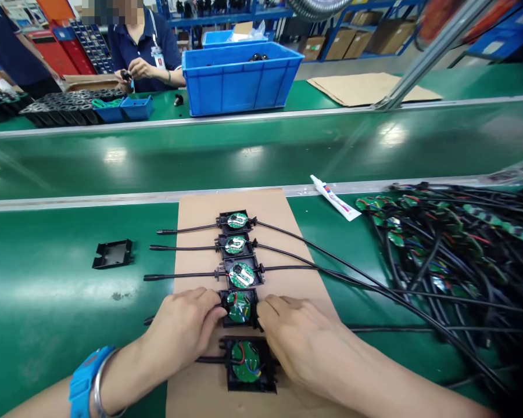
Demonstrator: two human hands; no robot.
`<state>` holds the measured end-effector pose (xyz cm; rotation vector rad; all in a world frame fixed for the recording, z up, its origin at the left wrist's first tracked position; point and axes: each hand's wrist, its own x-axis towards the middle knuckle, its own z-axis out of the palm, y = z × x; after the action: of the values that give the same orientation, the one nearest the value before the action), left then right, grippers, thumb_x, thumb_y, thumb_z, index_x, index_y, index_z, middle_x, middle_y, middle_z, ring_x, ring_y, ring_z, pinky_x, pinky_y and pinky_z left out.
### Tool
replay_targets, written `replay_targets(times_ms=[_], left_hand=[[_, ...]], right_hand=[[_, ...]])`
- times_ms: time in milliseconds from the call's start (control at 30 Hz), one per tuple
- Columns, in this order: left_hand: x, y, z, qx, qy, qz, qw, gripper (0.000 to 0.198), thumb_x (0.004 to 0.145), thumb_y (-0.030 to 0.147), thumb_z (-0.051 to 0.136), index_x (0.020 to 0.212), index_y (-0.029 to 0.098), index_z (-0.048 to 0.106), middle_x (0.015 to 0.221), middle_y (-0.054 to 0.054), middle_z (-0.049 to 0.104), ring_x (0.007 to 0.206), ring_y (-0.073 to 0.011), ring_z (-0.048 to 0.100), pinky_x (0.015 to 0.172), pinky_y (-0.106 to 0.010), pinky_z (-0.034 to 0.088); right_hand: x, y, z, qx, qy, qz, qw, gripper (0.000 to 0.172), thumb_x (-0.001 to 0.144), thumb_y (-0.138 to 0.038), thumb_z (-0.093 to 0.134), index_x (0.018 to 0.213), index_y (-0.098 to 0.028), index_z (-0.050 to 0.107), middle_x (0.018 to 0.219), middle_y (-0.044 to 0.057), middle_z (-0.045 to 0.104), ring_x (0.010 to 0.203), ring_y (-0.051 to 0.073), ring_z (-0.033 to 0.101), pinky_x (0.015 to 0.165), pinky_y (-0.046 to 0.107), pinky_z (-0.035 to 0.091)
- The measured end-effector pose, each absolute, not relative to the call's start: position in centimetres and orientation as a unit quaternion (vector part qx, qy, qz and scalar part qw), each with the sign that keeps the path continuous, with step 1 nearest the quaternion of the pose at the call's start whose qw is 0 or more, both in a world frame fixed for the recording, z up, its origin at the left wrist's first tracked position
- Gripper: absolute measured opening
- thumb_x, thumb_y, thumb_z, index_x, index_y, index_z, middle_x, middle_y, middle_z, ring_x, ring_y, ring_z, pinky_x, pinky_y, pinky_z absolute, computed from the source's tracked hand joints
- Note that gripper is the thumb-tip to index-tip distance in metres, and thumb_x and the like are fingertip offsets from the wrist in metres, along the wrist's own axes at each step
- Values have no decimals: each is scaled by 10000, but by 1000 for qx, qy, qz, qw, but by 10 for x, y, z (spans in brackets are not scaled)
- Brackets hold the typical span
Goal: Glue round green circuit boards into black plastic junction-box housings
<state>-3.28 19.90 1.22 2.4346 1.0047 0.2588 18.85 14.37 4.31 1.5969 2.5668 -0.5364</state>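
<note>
Several open black plastic cases lie in a column on a cardboard sheet (200,203), each holding a round green circuit board with black cables out both sides. My left hand (187,322) is closed, thumb and fingertips pinching at the left cable entry of the second-nearest case (239,322). My right hand (300,331) is closed at that case's right edge, where its cable comes out; the fingertips partly hide the grip. Coloured wires show on this board (239,306). Nearest me is another case (261,383) with a wired board (246,361), partly behind my right hand.
On the left lies a black plastic case part (112,253). A white tube (335,199) rests behind the cardboard, and a heap of black cables with green boards (453,244) lies right. Across the green bench, a co-worker (143,52) handles a small part beside a blue bin (242,78).
</note>
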Motion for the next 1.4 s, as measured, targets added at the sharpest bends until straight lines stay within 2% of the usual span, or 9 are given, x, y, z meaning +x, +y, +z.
replay_targets(times_ms=[200,433,767,1000,1067,1133,1233,1300,1400], left_hand=[[-35,204,21,882,364,121,274,176,918,204,479,899,196,654,776,-16,661,704,-179,622,629,-295,500],[-36,200,15,906,338,172,189,194,926,188,441,856,170,621,748,-40,638,663,-188,595,592,-301,484],[-27,200,22,889,388,-18,242,336,964,204,269,754,174,529,675,-31,599,597,-166,562,579,-285,453],[-12,205,29,903,365,-188,124,289,900,150,351,743,160,593,691,-94,627,609,-249,602,538,-363,483],[-9,204,33,912,349,-191,95,255,867,123,389,718,154,593,685,-103,618,607,-258,599,532,-376,489],[-10,200,35,913,379,-146,51,251,895,144,382,779,145,605,734,-107,618,660,-262,606,569,-395,514],[-20,184,32,918,395,-36,-4,296,913,117,339,1056,123,598,905,-113,642,795,-237,631,668,-371,558],[-27,169,25,936,350,10,-32,442,856,36,314,1237,106,526,1061,-130,650,922,-222,646,745,-332,569],[-32,150,11,945,313,7,-95,561,778,7,332,1317,64,478,1237,-172,608,1054,-255,637,777,-315,575]], right_hand=[[184,156,43,498,851,-169,-18,219,902,-257,419,1046,-227,581,849,40,624,649,201,567,531,317,167],[177,161,36,488,856,-165,-37,194,851,-194,479,935,-180,653,786,37,653,711,199,601,550,336,242],[179,155,26,501,849,-152,-72,262,847,-226,497,1034,-174,673,810,27,675,691,192,622,529,339,246],[178,155,26,506,848,-142,-75,256,844,-223,502,1012,-171,689,794,25,682,646,187,618,507,342,212],[176,154,26,504,850,-133,-70,256,848,-223,491,996,-166,693,777,27,676,621,189,611,499,345,193],[175,153,26,505,851,-129,-61,255,850,-216,480,976,-162,695,766,29,674,603,191,607,496,347,180],[173,152,27,506,851,-130,-52,245,844,-208,476,947,-159,693,759,31,670,599,195,607,492,348,182],[173,151,26,505,851,-127,-59,259,843,-208,471,970,-154,690,781,37,676,609,196,611,491,347,200],[174,150,25,509,849,-121,-77,292,846,-213,469,1025,-139,687,833,52,692,636,196,623,499,343,242]])
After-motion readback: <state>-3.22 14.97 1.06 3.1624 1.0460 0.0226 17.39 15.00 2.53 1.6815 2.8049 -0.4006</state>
